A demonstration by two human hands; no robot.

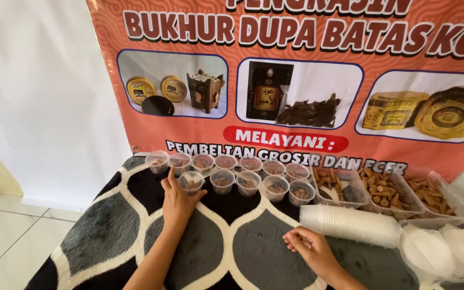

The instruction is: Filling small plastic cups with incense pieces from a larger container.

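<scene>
My left hand reaches forward and its fingers touch a small clear plastic cup filled with brown pieces, the leftmost in the front row. Two rows of several such filled cups stand along the far side of the patterned mat. My right hand rests on the mat with fingers curled, holding nothing I can see, just in front of a lying stack of empty clear cups.
Three clear tubs of brown cone-shaped pieces stand at the back right. A clear bag of white lids lies at the right. An orange printed banner hangs behind. The black, grey and white mat covers a tiled floor.
</scene>
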